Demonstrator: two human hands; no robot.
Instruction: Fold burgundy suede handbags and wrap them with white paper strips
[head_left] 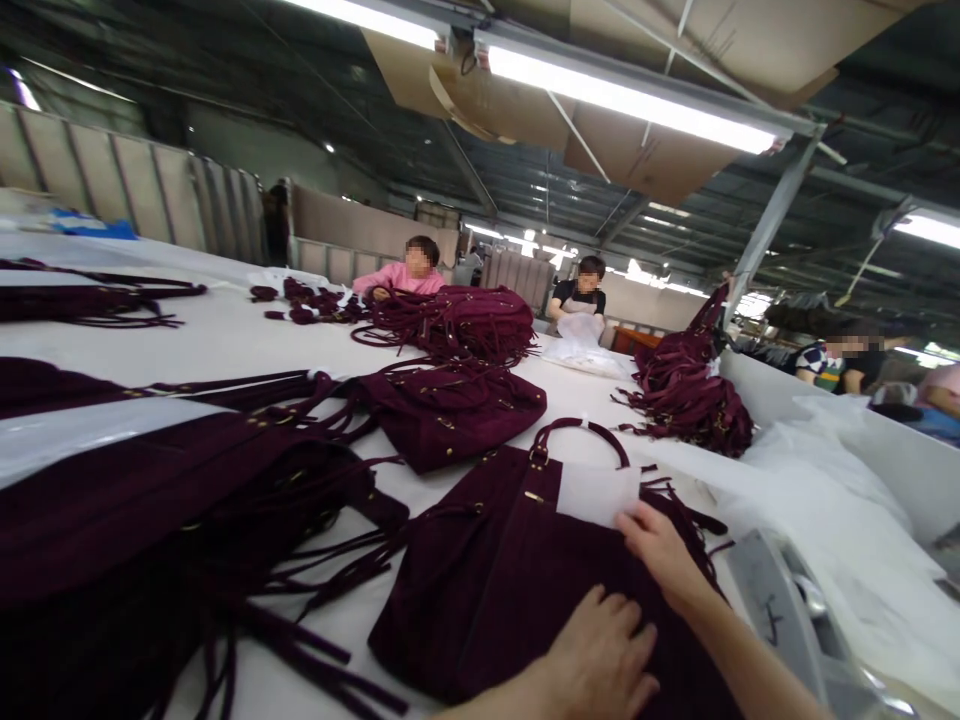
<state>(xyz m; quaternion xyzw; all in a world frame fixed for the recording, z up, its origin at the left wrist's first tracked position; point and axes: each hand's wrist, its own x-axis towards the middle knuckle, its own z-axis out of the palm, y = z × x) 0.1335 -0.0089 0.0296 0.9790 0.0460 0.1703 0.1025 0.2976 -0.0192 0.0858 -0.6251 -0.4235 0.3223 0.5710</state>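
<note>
A dark maroon suede bag [495, 570] lies flat on the white table [247, 340] in front of me, its round handle [579, 432] pointing away. My left hand [600, 655] presses palm-down on the bag's lower part. Resting higher up, my right hand [664, 555] has its fingertips on the edge of a white paper card [596, 492] tucked under the handle. Neither hand grips anything.
Stacks of maroon bags and straps lie at the left [150, 520], centre [450, 405] and far back [457, 320]. Another pile [690, 395] sits at the right beside white plastic sheeting [825, 510]. Several other people sit at the table's far side and right.
</note>
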